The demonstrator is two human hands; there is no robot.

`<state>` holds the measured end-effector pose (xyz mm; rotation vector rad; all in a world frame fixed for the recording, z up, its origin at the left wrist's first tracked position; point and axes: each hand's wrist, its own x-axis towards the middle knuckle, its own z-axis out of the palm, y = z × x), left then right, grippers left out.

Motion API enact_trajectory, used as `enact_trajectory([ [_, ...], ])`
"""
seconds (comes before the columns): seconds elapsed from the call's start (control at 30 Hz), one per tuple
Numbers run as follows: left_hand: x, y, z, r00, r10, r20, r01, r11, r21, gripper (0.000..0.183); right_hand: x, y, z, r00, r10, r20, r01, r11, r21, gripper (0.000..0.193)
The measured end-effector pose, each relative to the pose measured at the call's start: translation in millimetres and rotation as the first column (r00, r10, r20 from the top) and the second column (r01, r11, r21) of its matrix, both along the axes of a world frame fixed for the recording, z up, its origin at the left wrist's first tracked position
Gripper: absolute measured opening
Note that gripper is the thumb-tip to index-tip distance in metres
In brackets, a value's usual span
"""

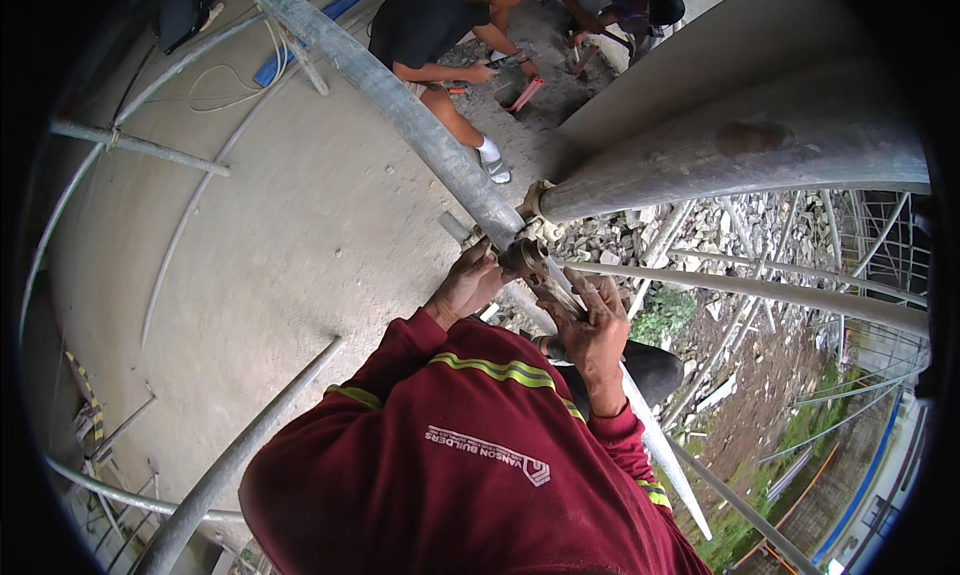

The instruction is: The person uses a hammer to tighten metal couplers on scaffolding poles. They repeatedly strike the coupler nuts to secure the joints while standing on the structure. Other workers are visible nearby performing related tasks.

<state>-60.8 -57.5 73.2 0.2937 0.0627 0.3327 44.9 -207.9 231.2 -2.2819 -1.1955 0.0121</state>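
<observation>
At the centre, a rusty brown scaffold coupler (527, 260) sits at a joint of grey steel tubes. My left hand (468, 285) is closed at the coupler's left side, its fingertips partly hidden behind the joint. Just right of the coupler, my right hand (590, 330) is bent round a slim grey metal bar (563, 287); whether this is a tool's handle I cannot make out. A thick scaffold tube (400, 110) runs from the upper left down to the joint. Paler coupler fittings (541, 210) cling to the tubes just beyond my hands.
A wide grey pipe (740, 165) crosses at upper right. More scaffold tubes (760, 290) span a drop with rubble (715, 235) below. Concrete floor (300, 235) lies left; a loose-ended tube (250, 450) rises near it. Two co-workers (430, 35) crouch ahead, one holding a red-handled tool.
</observation>
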Motion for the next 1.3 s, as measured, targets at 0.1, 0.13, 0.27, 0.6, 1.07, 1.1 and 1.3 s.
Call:
enact_trajectory([
  [0.1,-2.4,7.7,-7.7,0.999,-0.026,-0.031,0.028,0.998,0.059,0.075,8.7,-28.9,-17.7,0.991,-0.128,-0.045,0.125,0.990,-0.058,0.065],
  [0.13,-3.7,7.9,-7.4,0.996,0.002,-0.092,0.005,0.997,0.076,0.076,12.8,-34.9,-21.4,0.993,-0.116,-0.013,0.114,0.990,-0.085,0.070],
  [0.27,-6.7,14.5,-3.9,0.988,-0.015,-0.151,0.038,0.987,0.154,0.079,15.4,-42.0,-38.3,0.991,-0.102,-0.090,0.071,0.953,-0.294,0.070],
  [0.6,-8.1,22.4,15.7,0.976,-0.002,-0.218,0.073,0.945,0.319,0.089,18.1,-45.3,-55.2,0.993,-0.092,-0.073,0.074,0.972,-0.222,0.069],
  [1.07,-7.4,14.1,-30.0,0.925,0.254,-0.282,0.003,0.739,0.674,0.034,-7.0,83.5,-2.6,0.960,0.041,-0.278,-0.085,0.985,-0.150,0.034],
  [1.1,-7.9,14.4,-7.4,0.970,0.111,-0.217,-0.015,0.915,0.403,0.037,-7.5,84.4,-3.3,0.959,0.015,-0.285,-0.070,0.981,-0.183,0.033],
  [1.3,-16.4,21.9,19.2,0.963,0.042,-0.267,0.064,0.925,0.376,0.052,-7.1,76.4,1.8,0.945,0.079,-0.319,-0.090,0.996,-0.020,0.021],
])
